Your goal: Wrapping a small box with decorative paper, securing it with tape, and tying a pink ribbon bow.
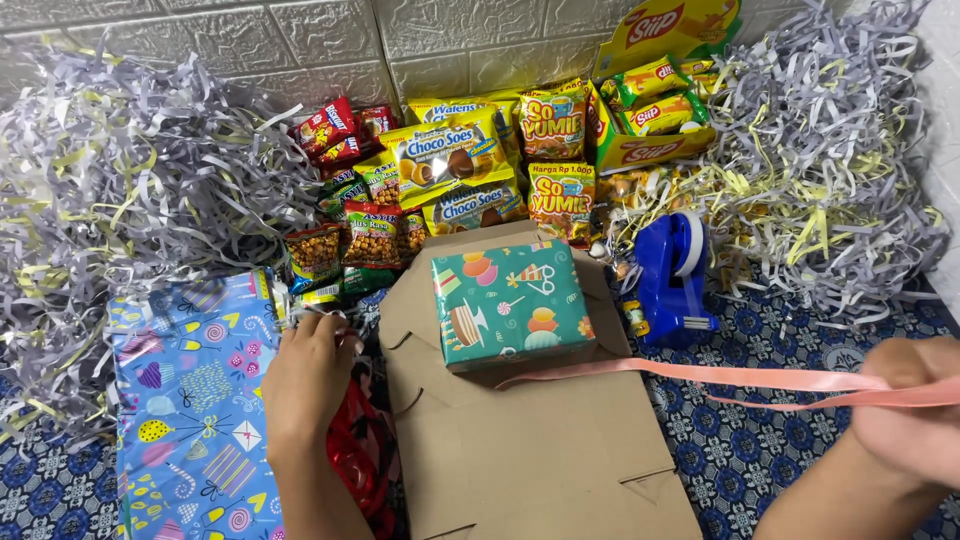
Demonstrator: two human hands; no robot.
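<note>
Head cam view: right hand [915, 405] pinches pink ribbon [700, 376], pulled taut across flat brown cardboard [540, 460], far end tucked under small gift box [510, 303]. Box wrapped in teal party-print paper, sits mid-cardboard. Left hand [305, 380] curled on red ribbon bundle [358, 455], grip partly hidden. Blue tape dispenser [670, 275] just right of box.

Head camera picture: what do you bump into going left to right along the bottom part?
Blue patterned wrapping paper sheet → left hand → teal gift-wrapped box on flat brown cardboard → blue plastic tape dispenser → right hand pulling pink ribbon.
</note>
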